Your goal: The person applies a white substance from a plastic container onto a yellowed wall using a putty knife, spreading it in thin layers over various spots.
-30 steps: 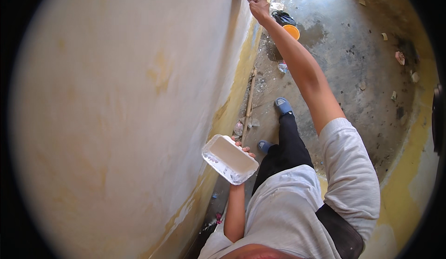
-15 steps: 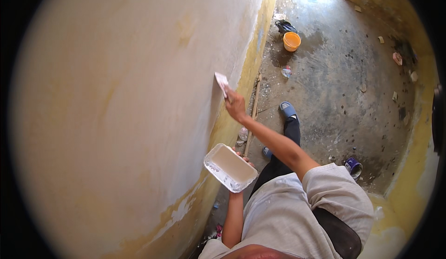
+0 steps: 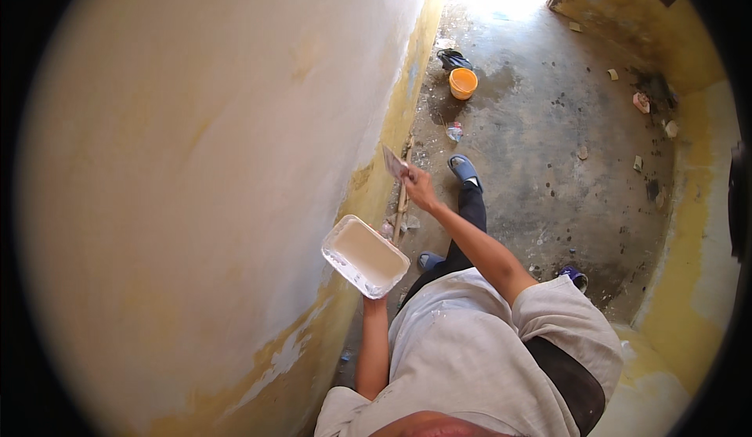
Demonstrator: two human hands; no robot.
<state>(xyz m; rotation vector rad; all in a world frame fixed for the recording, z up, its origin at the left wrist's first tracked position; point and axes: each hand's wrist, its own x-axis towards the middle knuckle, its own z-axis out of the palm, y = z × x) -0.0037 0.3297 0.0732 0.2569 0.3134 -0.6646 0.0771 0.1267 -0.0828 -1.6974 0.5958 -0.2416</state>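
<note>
Right hand (image 3: 421, 189) dropped lower since earlier frame, fingers clenched round flat metal putty knife (image 3: 394, 163), blade above-left of knuckles, near pale plastered wall (image 3: 235, 163). Left hand (image 3: 374, 299) grips underside of white rectangular putty tray (image 3: 364, 255), frame centre. Orange bucket (image 3: 463, 82) upper centre.

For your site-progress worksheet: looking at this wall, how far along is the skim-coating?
Done: most of the wall is coated pale. In hand: the right hand holds a putty knife at the coat's lower edge; the left hand holds a tray of putty. Left: the yellow strip along the wall's base.
</note>
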